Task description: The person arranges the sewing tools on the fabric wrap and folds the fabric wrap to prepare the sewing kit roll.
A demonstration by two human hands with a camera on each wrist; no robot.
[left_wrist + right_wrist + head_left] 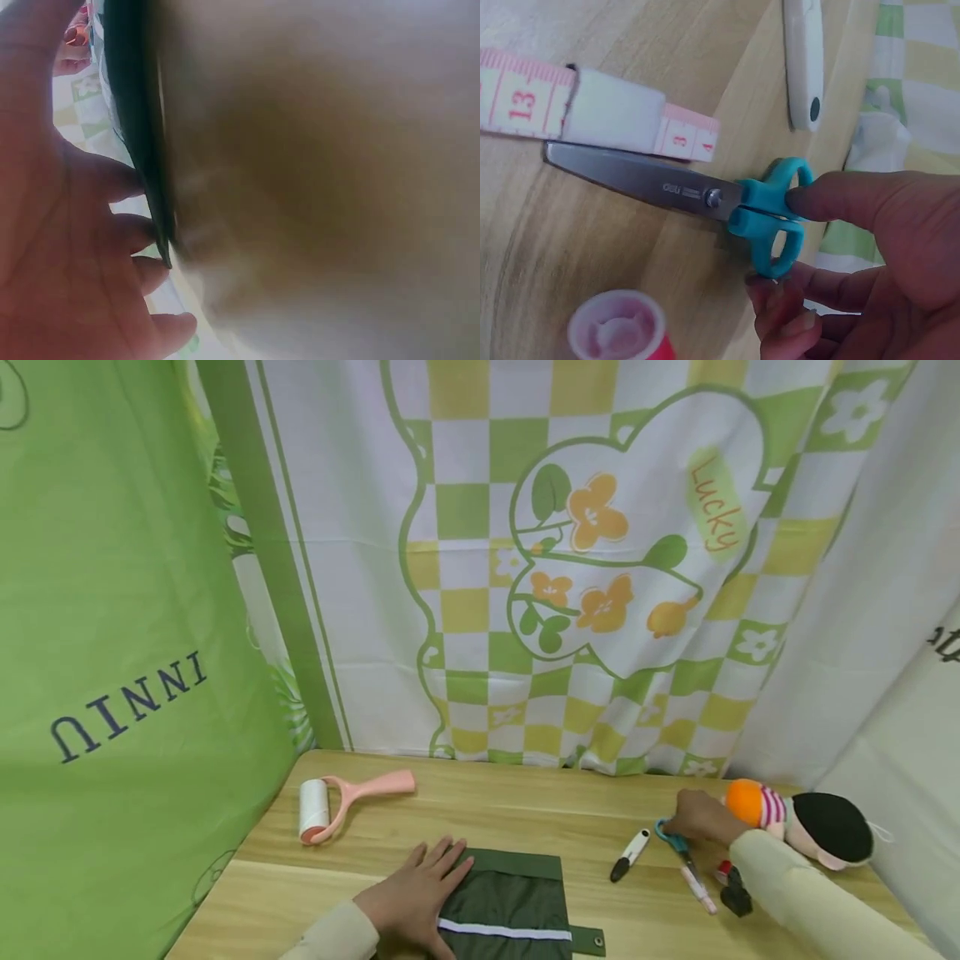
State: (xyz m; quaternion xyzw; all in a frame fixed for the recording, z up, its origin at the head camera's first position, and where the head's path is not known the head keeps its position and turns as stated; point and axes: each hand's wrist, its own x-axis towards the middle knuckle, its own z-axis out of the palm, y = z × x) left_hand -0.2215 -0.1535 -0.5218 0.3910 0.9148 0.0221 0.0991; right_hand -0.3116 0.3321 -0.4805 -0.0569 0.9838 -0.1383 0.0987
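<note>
Pinching one scissors pair point(660, 182): right hand point(701, 817) fingers point(843, 288); left hand point(410, 896) fingers spread on one green fabric piece point(510, 902).

On the table point(540, 810), from left to right, come the roller point(314, 806), pouch point(510, 897), scissors point(660, 187) and doll point(831, 827), with tape point(617, 109) beside the scissors and the curtain point(465, 677) behind.

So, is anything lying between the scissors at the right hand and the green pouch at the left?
Yes: a slim white-and-black tool lies between the scissors and the green pouch. A tape measure lies beside the blades. The right hand has the scissors by the handles.
</note>
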